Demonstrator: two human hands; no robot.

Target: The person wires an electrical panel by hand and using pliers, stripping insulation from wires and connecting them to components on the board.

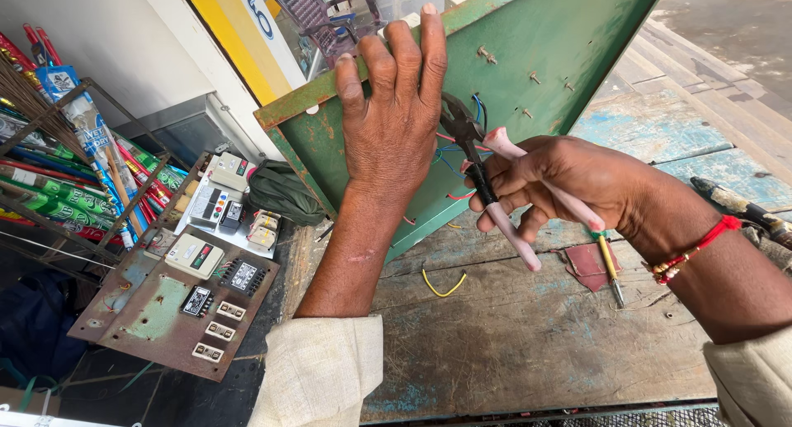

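Note:
My left hand (389, 117) grips the top edge of a green metal panel (569, 47) that stands tilted on a worn wooden bench (511, 328). In my right hand (569, 184) are pliers with pink handles (503, 188), their dark jaws at the coloured wires (450, 150) on the panel's inner face. Several screws (528, 76) stick through the panel. A short yellow wire piece (441, 288) lies on the bench below my hands. A red thread band (697, 247) circles my right wrist.
A rusty board with meters and switches (186, 303) lies at the left. Behind it sits a white switchboard (223, 204) and a rack of packaged goods (74, 171). A screwdriver (610, 270) and red scrap (587, 266) lie on the bench. A purple chair (318, 14) stands beyond.

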